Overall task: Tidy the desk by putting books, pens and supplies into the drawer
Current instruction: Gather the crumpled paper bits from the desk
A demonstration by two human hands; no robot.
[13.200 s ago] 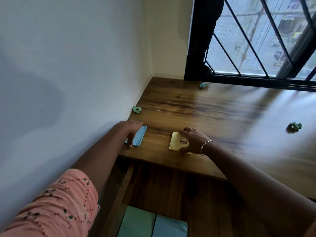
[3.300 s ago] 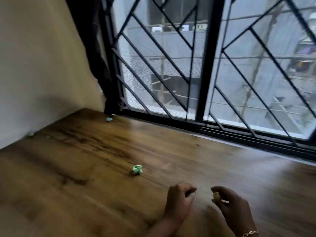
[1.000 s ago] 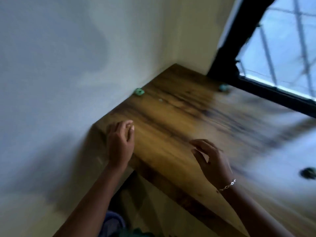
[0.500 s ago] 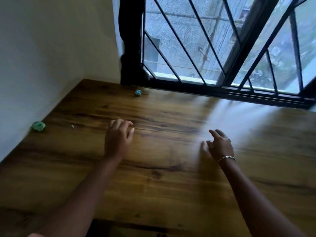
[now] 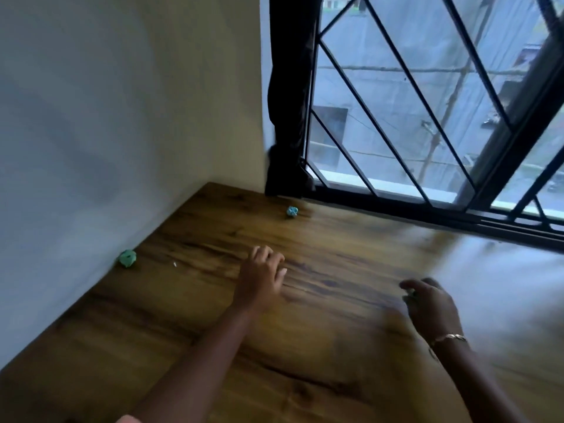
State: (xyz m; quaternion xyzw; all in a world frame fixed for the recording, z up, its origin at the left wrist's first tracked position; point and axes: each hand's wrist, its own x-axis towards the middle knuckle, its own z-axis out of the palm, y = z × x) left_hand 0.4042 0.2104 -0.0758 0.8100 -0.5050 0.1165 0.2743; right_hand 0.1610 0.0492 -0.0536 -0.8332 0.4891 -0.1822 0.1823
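Where the desk (image 5: 335, 346) meets the wall (image 5: 106, 132) along its left edge, a crumpled green lump (image 5: 127, 258) sits right against the wall. A tiny white speck (image 5: 175, 264) lies near it on the wood. A second crumpled piece, the blue-green lump (image 5: 292, 211), rests near the far left corner of the desk, close under the window and well apart from the first.

My left hand (image 5: 261, 279) is over the middle of the desk, palm down, fingers relaxed and slightly spread, gripping nothing. I cannot tell whether its fingertips touch the wood. Both lumps lie beyond it, one off to its left by the wall, one ahead toward the corner.

My right hand (image 5: 433, 303) is out to the right, also palm down and low over the wood. Its fingers are loosely bent and blurred, and nothing shows in their grasp. A thin bracelet (image 5: 448, 337) circles that wrist.

Along the far edge of the desk runs the window (image 5: 396, 87), barred by a black grille (image 5: 345, 80) of slanting rods. A dark curtain (image 5: 290, 102) hangs at its left end, reaching down to the far left corner. The right part of the desk shines pale with daylight — the wood grain there is washed out.
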